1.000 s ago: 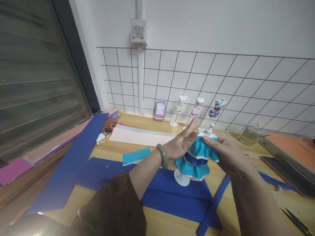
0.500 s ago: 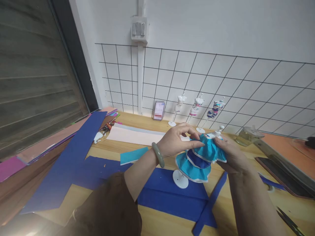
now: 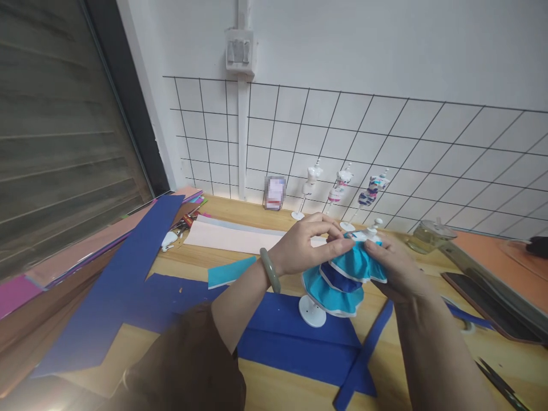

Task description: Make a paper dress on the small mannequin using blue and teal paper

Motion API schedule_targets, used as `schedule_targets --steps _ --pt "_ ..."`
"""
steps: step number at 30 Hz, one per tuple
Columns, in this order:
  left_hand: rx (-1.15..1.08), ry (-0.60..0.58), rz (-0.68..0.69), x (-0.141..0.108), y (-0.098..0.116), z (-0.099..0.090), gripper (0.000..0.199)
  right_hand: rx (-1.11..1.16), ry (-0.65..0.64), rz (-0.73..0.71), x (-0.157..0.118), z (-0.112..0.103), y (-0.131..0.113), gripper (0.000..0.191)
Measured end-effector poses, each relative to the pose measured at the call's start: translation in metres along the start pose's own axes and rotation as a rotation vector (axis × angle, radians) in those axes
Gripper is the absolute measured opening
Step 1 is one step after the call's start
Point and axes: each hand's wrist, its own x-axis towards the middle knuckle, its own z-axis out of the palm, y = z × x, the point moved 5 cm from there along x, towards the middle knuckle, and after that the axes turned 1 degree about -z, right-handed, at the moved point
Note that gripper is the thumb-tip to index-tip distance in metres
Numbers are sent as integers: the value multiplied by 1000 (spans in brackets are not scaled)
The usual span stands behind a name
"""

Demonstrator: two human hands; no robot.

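A small white dress form on a round base (image 3: pixel 312 311) leans to the right, wearing a tiered turquoise and navy dress (image 3: pixel 336 292) with white edging. My left hand (image 3: pixel 306 245), a green bangle (image 3: pixel 270 270) at its wrist, pinches the dress's upper turquoise layer near the neckline. My right hand (image 3: pixel 396 268) wraps round the form's other side, its thumb on the top edge of the dress. Most of the right fingers are hidden behind the cloth. Navy fabric (image 3: pixel 299 348) lies under the base.
Three small dress forms (image 3: pixel 341 184) stand by the wire grid. Pink paper (image 3: pixel 231 237) and a turquoise strip (image 3: pixel 231 272) lie left. A glass pot (image 3: pixel 430 235), a dark flat device (image 3: pixel 483 302) and scissors (image 3: pixel 499 379) are right. A navy strip (image 3: pixel 370 348) crosses the front.
The top of the dress form and my right hand have shifted slightly left. My left thumb now lies closer to my right thumb at the neckline. The view has moved a little.
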Motion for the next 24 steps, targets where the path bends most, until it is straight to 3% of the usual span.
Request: schedule_targets --steps 6,16,21,24 --pt "159 67 -60 0 9 -1 28 -2 17 -1 0 6 -2 31" --pt "204 -17 -103 -1 4 -1 21 55 72 77 -5 12 -11 27" --pt "251 217 -95 -3 14 -8 21 125 201 23 -4 11 -18 23" --pt "184 279 -127 -5 15 1 21 170 310 -60 -3 4 -22 22"
